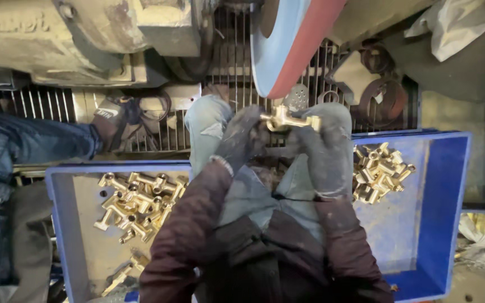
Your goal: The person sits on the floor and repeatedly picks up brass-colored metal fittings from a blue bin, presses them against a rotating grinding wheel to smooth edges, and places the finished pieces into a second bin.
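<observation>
Both hands, left hand and right hand, grip brass fitting, long axis crosswise.

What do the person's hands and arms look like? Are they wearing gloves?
Yes. The left hand wears a dark grey, grimy glove with a pale knitted cuff. The right hand wears a thick grey-blue glove, dusty and worn. Both arms are in puffy dark maroon jacket sleeves.

Dim workshop light, soft focus, slight blur
</observation>
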